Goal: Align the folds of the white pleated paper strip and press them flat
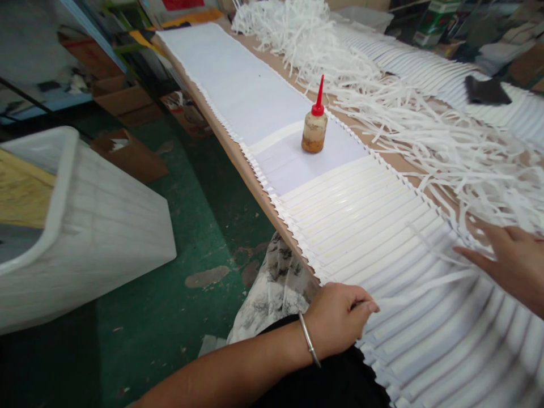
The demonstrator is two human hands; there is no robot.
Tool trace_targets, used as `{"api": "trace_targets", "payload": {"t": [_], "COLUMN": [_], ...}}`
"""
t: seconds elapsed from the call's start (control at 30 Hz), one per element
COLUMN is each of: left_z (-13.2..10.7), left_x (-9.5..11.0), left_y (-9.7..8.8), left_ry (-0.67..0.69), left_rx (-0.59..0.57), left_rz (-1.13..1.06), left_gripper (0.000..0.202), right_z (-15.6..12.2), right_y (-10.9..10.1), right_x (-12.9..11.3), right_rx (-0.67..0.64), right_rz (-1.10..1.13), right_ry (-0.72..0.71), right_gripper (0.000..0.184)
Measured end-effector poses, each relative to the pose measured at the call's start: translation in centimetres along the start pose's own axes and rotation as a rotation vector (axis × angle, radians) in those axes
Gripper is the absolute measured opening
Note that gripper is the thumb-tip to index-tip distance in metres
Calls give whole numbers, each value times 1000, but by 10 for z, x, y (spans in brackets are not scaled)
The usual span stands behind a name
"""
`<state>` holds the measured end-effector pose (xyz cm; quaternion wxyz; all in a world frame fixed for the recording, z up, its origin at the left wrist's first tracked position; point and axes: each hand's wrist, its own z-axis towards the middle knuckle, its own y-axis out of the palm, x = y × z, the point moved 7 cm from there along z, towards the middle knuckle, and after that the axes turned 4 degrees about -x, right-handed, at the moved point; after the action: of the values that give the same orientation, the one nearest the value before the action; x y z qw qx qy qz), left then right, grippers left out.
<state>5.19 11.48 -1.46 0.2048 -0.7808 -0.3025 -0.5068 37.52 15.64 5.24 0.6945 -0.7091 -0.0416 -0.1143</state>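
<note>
My left hand (pixel 346 314) pinches one end of a narrow white strip (pixel 425 288) at the near edge of the table. That strip stretches rightward above a long white sheet (pixel 238 85) covered in rows of similar strips (pixel 348 215). My right hand (pixel 505 258) hovers over the striped part at the right, thumb and fingers apart, close to the strip's other end. A second thin strip (pixel 433 246) hangs loosely by it, blurred. On the sheet farther away stands a small bottle (pixel 314 133) with a red pointed nozzle and amber liquid.
A big tangle of loose white strips (pixel 382 96) lies along the table's (pixel 250 181) far side. A dark cloth piece (pixel 487 90) rests beyond it. On the green floor at left are a large white bin (pixel 114 221) and cardboard boxes (pixel 123 99).
</note>
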Motion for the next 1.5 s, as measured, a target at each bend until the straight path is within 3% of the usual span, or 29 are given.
{"api": "trace_targets", "payload": {"t": [0.07, 0.13, 0.2, 0.3, 0.4, 0.57, 0.73, 0.9, 1.07, 1.17, 1.3, 1.5], "left_z": [-1, -1, -2, -7, -14, -22, -26, -39, -48, -48, -39, -25], "left_x": [4, 9, 10, 0, -20, -40, -45, -48, -41, -27, -19, -14], "left_y": [0, -1, -5, -14, -19, -27, -50, -70, -70, -63, -54, -50], "left_ry": [15, 41, 72, 64, 7, -62, -65, -12, 76, 175, 169, 121], "left_rx": [53, 97, 141, 186, 157, 168, 278, 433, 466, 438, 358, 310], "left_rz": [69, 110, 131, 90, -50, -289, -275, -41, 224, 570, 971, 1175], "left_gripper": [27, 27, 26, 23, 30, 29, 30, 21, 22, 31, 43, 50], "right_z": [-11, -30, -47, -59, -54, -28, -1, 14, 18, 18, 17, 16], "right_y": [-23, -41, -41, -21, -8, -4, 0, 3, 7, 7, 9, 11], "right_x": [-54, -112, -161, -198, -204, -210, -224, -221, -215, -215, -214, -216], "right_rx": [117, 161, -6, -399, -554, -483, -398, -328, -295, -276, -282, -274], "right_rz": [5, 274, 559, 805, 883, 876, 770, 652, 614, 614, 610, 581], "right_ry": [-177, -419, -612, -621, -513, -432, -399, -314, -274, -280, -258, -267], "right_gripper": [73, 55, 41, 38, 43, 35, 31, 29, 30, 30, 29, 26]}}
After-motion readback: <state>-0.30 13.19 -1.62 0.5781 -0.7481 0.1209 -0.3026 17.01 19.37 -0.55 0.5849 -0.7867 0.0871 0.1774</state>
